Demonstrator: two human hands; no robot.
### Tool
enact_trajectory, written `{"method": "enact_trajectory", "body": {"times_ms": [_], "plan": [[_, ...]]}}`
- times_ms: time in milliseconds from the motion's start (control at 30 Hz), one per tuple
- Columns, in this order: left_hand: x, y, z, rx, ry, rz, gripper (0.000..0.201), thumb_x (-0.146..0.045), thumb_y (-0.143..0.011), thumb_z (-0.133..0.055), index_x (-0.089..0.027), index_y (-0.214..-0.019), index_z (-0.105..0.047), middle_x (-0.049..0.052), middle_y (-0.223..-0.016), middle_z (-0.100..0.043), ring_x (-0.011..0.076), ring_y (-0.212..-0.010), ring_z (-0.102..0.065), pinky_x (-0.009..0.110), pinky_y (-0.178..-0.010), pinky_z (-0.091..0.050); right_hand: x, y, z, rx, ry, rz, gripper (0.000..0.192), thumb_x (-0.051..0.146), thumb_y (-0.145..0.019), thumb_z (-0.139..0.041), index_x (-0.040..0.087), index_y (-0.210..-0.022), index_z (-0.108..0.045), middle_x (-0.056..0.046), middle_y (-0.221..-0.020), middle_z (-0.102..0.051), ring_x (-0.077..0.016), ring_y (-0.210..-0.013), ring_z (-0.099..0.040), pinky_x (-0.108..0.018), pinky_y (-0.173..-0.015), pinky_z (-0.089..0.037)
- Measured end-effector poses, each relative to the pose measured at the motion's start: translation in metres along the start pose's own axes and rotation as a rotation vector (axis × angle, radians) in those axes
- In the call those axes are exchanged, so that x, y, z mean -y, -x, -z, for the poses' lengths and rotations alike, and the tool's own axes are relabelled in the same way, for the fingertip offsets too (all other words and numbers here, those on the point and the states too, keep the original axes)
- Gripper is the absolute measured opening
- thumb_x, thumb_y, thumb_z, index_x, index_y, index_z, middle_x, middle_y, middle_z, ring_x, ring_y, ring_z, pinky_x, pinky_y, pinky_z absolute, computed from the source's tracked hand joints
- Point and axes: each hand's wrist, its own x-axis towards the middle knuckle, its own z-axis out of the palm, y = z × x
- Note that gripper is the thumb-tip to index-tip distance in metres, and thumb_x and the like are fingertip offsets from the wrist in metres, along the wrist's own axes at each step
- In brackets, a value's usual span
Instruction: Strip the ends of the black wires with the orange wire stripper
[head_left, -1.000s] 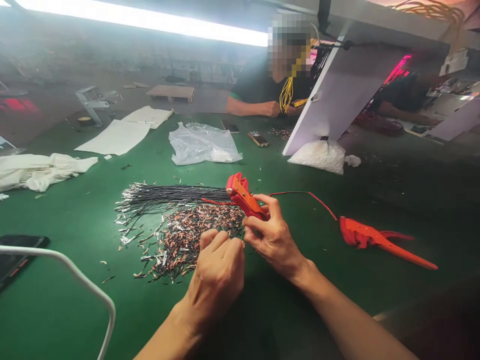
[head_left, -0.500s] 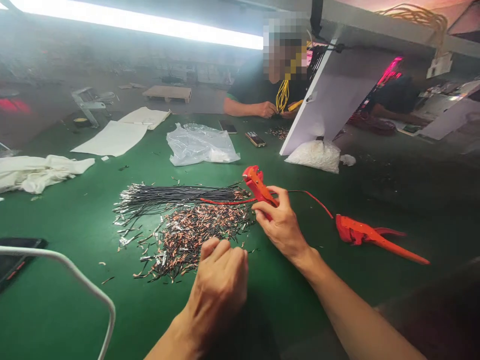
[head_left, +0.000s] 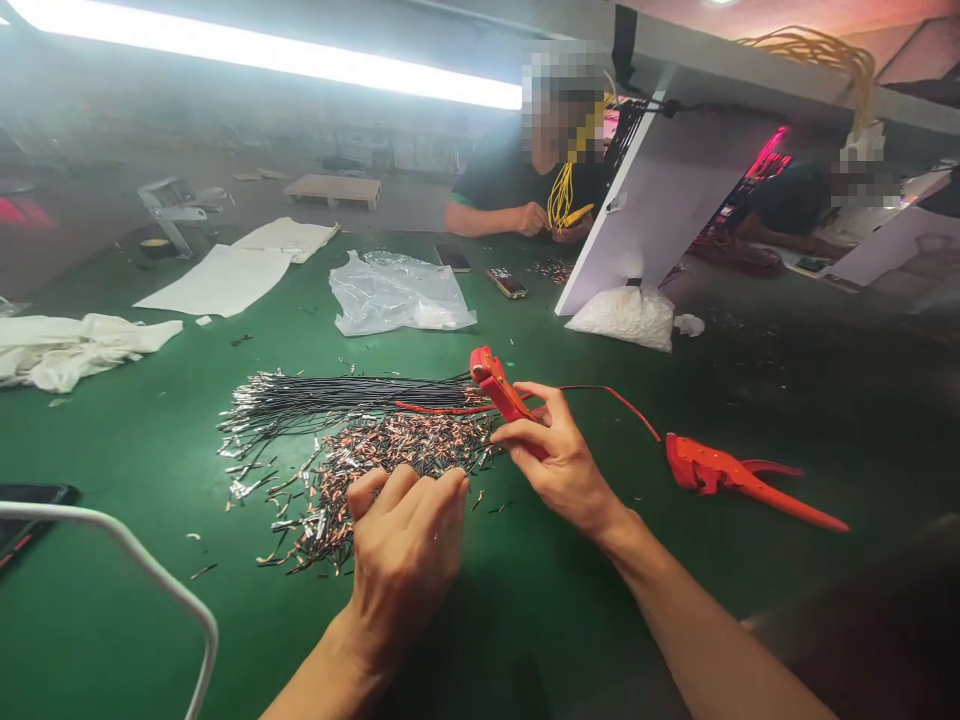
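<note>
- Right hand (head_left: 559,460) has its grip clamped on the red stripping tool (head_left: 501,388), whose head is raised above the counter (head_left: 525,620).
- Left hand (head_left: 405,545) rests curled on the pile of cut wire pieces (head_left: 390,455); whether its grip pinches one, I cannot tell.
- Likely risk: the red wire (head_left: 442,407) beside the tool could snag on its head and drag the black wire bundle (head_left: 337,392) out of line.
</note>
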Motion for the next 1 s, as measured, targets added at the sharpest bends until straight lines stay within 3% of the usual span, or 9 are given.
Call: {"method": "enact_trajectory", "body": {"times_ms": [133, 267, 400, 533, 600, 667, 767, 867, 1000], "plan": [[0.0, -0.002, 0.003, -0.073, 0.052, 0.073, 0.018, -0.004, -0.084, -0.063, -0.019, -0.095, -0.061, -0.006, -0.061, -0.06, 0.0102, -0.052, -0.052, 0.033, -0.073, -0.033, 0.015, 0.001, 0.013, 0.196, -0.496, -0.116, 0.015, 0.014, -0.089, -0.055, 0.027, -0.096, -0.06, -0.003, -0.107, -0.056, -0.016, -0.087, -0.061, -0.034, -0.076, -0.055], [0.004, -0.002, 0.004, -0.151, 0.043, 0.105, 0.018, -0.005, -0.083, -0.064, -0.018, -0.094, -0.061, -0.004, -0.065, -0.061, 0.0111, -0.055, -0.055, 0.034, -0.074, -0.034, 0.025, 0.001, 0.016, 0.333, -0.992, -0.307, 0.058, 0.015, -0.084, -0.059, 0.037, -0.129, -0.03, 0.002, -0.097, -0.063, -0.0161, -0.076, -0.066, -0.034, -0.068, -0.055], [0.007, -0.003, 0.006, -0.155, -0.001, 0.113, 0.019, -0.005, -0.084, -0.064, -0.02, -0.096, -0.062, -0.006, -0.062, -0.059, 0.0095, -0.051, -0.051, 0.034, -0.074, -0.031, 0.025, 0.003, 0.005, 0.404, -1.239, -0.498, 0.046, 0.015, -0.077, -0.061, 0.02, -0.121, -0.047, -0.007, -0.105, -0.067, -0.0154, -0.074, -0.065, -0.03, -0.067, -0.053], [0.01, -0.005, 0.008, -0.183, -0.022, 0.13, 0.019, -0.006, -0.085, -0.063, -0.022, -0.095, -0.062, -0.007, -0.061, -0.062, 0.0094, -0.051, -0.051, 0.034, -0.074, -0.03, 0.025, 0.009, -0.006, 0.408, -1.431, -0.655, 0.038, 0.017, -0.082, -0.055, 0.021, -0.12, -0.049, -0.008, -0.106, -0.068, -0.0183, -0.084, -0.067, -0.038, -0.077, -0.055], [0.011, -0.006, 0.01, -0.195, -0.023, 0.148, 0.018, -0.007, -0.085, -0.063, -0.022, -0.094, -0.062, -0.007, -0.061, -0.062, 0.0096, -0.051, -0.052, 0.035, -0.073, -0.031, 0.026, 0.011, -0.009, 0.483, -1.53, -0.695, 0.027, 0.023, -0.086, -0.053, 0.02, -0.112, -0.051, -0.006, -0.099, -0.067, -0.0198, -0.085, -0.067, -0.044, -0.079, -0.055], [0.012, -0.006, 0.011, -0.202, -0.02, 0.154, 0.017, -0.007, -0.085, -0.064, -0.022, -0.093, -0.062, -0.007, -0.061, -0.062, 0.0097, -0.051, -0.052, 0.035, -0.073, -0.031, 0.027, 0.012, -0.009, 0.58, -1.619, -0.689, 0.02, 0.029, -0.085, -0.055, 0.017, -0.101, -0.054, -0.005, -0.091, -0.064, -0.0187, -0.079, -0.066, -0.041, -0.073, -0.057], [0.013, -0.006, 0.011, -0.201, -0.006, 0.148, 0.019, -0.006, -0.085, -0.064, -0.022, -0.094, -0.062, -0.007, -0.061, -0.061, 0.0097, -0.051, -0.053, 0.036, -0.073, -0.031, 0.026, 0.014, -0.009, 0.674, -1.668, -0.656, 0.028, 0.031, -0.08, -0.06, 0.016, -0.104, -0.053, -0.004, -0.085, -0.064, -0.0168, -0.07, -0.064, -0.035, -0.063, -0.055], [0.013, -0.005, 0.011, -0.184, 0.011, 0.154, 0.018, -0.006, -0.085, -0.064, -0.021, -0.094, -0.062, -0.007, -0.06, -0.06, 0.0105, -0.052, -0.053, 0.036, -0.073, -0.031, 0.025, 0.016, -0.009, 0.732, -1.693, -0.679, 0.043, 0.028, -0.076, -0.062, 0.014, -0.115, -0.052, -0.008, -0.089, -0.068, -0.0186, -0.071, -0.066, -0.037, -0.063, -0.055], [0.013, -0.004, 0.008, -0.183, 0.022, 0.17, 0.017, -0.007, -0.085, -0.063, -0.021, -0.094, -0.062, -0.006, -0.061, -0.06, 0.0115, -0.053, -0.054, 0.036, -0.073, -0.031, 0.026, 0.018, -0.011, 0.824, -1.699, -0.691, 0.045, 0.029, -0.073, -0.064, 0.012, -0.112, -0.054, -0.013, -0.093, -0.071, -0.0243, -0.077, -0.07, -0.04, -0.067, -0.056]]}}
